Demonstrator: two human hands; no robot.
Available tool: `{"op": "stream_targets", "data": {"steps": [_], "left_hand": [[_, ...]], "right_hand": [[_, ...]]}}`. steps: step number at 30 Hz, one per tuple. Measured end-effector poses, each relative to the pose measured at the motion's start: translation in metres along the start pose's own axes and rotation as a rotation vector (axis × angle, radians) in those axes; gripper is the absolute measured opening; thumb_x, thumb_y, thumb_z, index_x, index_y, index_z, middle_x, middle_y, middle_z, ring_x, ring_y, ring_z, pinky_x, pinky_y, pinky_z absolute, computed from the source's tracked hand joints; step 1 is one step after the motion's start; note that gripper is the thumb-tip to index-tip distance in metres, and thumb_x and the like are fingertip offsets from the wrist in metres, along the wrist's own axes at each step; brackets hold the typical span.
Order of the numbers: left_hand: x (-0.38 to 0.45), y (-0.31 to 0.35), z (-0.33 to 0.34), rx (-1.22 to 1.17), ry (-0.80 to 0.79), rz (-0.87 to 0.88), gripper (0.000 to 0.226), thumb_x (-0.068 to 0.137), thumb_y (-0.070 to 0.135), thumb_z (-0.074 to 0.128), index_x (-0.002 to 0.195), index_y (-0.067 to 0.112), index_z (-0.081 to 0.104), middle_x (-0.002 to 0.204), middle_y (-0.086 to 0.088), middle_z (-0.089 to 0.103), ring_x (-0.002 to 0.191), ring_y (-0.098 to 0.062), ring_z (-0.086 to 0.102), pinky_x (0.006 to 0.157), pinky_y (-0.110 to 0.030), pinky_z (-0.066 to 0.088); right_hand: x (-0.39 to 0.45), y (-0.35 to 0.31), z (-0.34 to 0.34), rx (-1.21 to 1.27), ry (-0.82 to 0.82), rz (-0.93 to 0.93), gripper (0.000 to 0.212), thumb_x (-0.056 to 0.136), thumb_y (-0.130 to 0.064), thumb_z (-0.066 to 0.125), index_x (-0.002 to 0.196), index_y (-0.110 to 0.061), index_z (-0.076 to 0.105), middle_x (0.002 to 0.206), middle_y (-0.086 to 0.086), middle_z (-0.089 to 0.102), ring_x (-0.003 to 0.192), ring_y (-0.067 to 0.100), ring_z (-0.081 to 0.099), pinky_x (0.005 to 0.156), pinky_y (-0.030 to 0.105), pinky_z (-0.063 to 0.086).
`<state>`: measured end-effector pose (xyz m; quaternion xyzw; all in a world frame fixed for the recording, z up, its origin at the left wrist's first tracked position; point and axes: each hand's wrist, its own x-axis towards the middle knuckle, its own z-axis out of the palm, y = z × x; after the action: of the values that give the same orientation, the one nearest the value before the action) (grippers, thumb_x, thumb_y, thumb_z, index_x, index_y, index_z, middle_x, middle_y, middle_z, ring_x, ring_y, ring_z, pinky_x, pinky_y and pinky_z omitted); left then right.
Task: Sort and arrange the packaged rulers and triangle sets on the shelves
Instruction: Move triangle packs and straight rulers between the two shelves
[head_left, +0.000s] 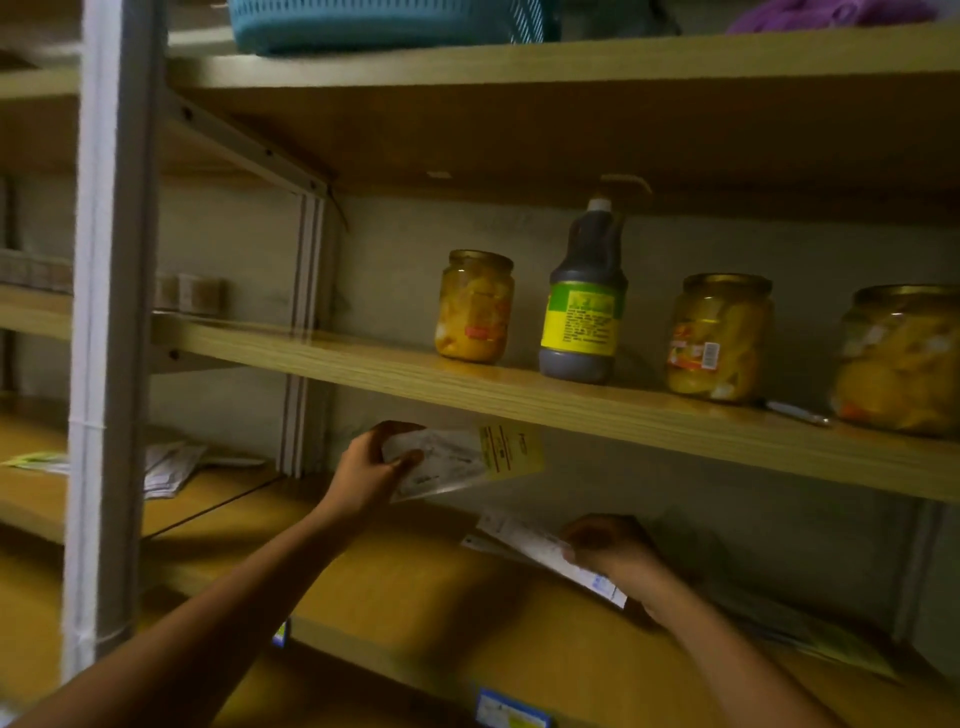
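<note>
- Shelving (519, 395): wooden boards on metal uprights. The work goes on at the lower shelf (415, 587), under the board that carries the food items.
- Jars (475, 306) and bottle (582, 301): they stand upright in a row on the middle board, well apart from the packets. They play no part in the task.
- Basket (384, 23): on the top board, cut off by the frame edge. Its contents cannot be seen.
- Left hand (371, 467): fingers and thumb are curled round one end of a clear packet (457, 462) with a yellow card. The packet is held raised above the lower shelf, probably for checking or for transfer.
- Right hand (608, 551): it grips a white packet (540, 551) low over the lower shelf, apparently lifting or placing it. A second packet edge shows just beneath.
- Loose packets (171, 465): they lie flat in the bay to the left, probably a sorted group.
- Limits: dim light and blur make the print unreadable. Ruler and triangle packets cannot be told apart. Further packets at the right of the lower shelf are faint.
</note>
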<state>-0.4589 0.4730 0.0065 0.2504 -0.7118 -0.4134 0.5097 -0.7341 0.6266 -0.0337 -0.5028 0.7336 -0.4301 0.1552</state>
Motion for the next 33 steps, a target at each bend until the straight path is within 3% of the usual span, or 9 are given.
{"op": "stream_targets", "data": {"steps": [3,6,10,13,19,23,26,30,33], "left_hand": [[0.014,-0.008,-0.004,0.055,-0.001,0.015,0.031,0.089,0.017,0.065,0.119,0.019,0.060,0.108,-0.002,0.069,0.096,-0.015,0.068,0.078,-0.036,0.059],[0.024,-0.019,-0.008,0.058,-0.034,0.004,0.031,0.089,0.016,0.064,0.119,0.018,0.059,0.110,-0.004,0.068,0.097,-0.019,0.068,0.080,-0.041,0.059],[0.037,-0.030,-0.019,0.139,-0.033,0.040,0.031,0.089,0.017,0.064,0.119,0.019,0.059,0.116,-0.005,0.066,0.106,-0.022,0.063,0.090,-0.046,0.054],[0.046,-0.040,-0.022,0.184,-0.017,0.035,0.032,0.090,0.019,0.063,0.121,0.019,0.058,0.119,-0.006,0.064,0.108,-0.022,0.062,0.092,-0.047,0.053],[0.057,-0.059,-0.019,0.296,-0.048,0.051,0.035,0.091,0.022,0.061,0.125,0.015,0.057,0.116,-0.005,0.064,0.103,-0.020,0.062,0.087,-0.035,0.052],[0.059,-0.060,-0.005,0.342,-0.082,0.097,0.033,0.092,0.019,0.061,0.124,0.012,0.057,0.114,0.000,0.061,0.104,-0.015,0.058,0.085,-0.025,0.046],[0.056,-0.053,0.007,0.335,-0.090,0.105,0.034,0.090,0.021,0.063,0.123,0.012,0.059,0.111,0.002,0.059,0.102,-0.013,0.057,0.080,-0.017,0.043],[0.044,-0.035,0.034,0.299,-0.139,0.091,0.028,0.090,0.016,0.063,0.117,0.013,0.062,0.109,-0.001,0.064,0.098,-0.014,0.061,0.080,-0.022,0.047],[0.026,-0.016,0.063,0.165,-0.190,0.037,0.019,0.088,0.014,0.065,0.105,0.022,0.065,0.106,0.000,0.068,0.097,-0.015,0.064,0.084,-0.030,0.052]], "right_hand": [[0.024,-0.003,0.013,-0.123,-0.025,0.008,0.015,0.085,-0.020,0.072,0.098,-0.027,0.073,0.093,-0.015,0.067,0.091,0.005,0.063,0.078,0.016,0.050],[0.045,-0.002,0.021,-0.152,-0.029,-0.009,0.018,0.085,-0.015,0.072,0.086,-0.033,0.072,0.090,-0.011,0.069,0.085,0.004,0.063,0.081,0.018,0.050],[0.065,0.001,0.033,-0.316,-0.055,0.007,0.021,0.091,-0.021,0.063,0.077,-0.035,0.068,0.076,-0.019,0.059,0.073,-0.003,0.054,0.059,0.008,0.039],[0.077,0.008,0.040,-0.383,-0.064,-0.008,0.029,0.090,-0.025,0.063,0.068,-0.043,0.061,0.077,-0.024,0.055,0.075,-0.001,0.055,0.058,0.006,0.039],[0.088,0.022,0.043,-0.364,-0.144,-0.025,0.021,0.087,-0.013,0.065,0.084,-0.031,0.076,0.084,-0.020,0.066,0.081,-0.004,0.060,0.065,0.004,0.044],[0.086,0.023,0.041,-0.357,-0.144,-0.053,0.016,0.091,-0.020,0.062,0.096,-0.025,0.076,0.099,-0.008,0.070,0.089,0.003,0.061,0.074,0.012,0.047],[0.076,0.024,0.028,-0.388,-0.094,-0.060,0.018,0.094,-0.026,0.055,0.100,-0.028,0.072,0.100,-0.009,0.066,0.092,0.007,0.060,0.073,0.016,0.046],[0.048,0.033,-0.013,-0.488,-0.079,-0.042,0.019,0.092,-0.028,0.054,0.108,-0.032,0.065,0.107,-0.010,0.063,0.094,0.006,0.059,0.082,0.022,0.052],[0.017,0.043,-0.053,-0.567,-0.080,0.022,0.034,0.087,-0.028,0.063,0.120,-0.035,0.054,0.113,-0.012,0.056,0.097,0.007,0.056,0.083,0.022,0.051]]}}
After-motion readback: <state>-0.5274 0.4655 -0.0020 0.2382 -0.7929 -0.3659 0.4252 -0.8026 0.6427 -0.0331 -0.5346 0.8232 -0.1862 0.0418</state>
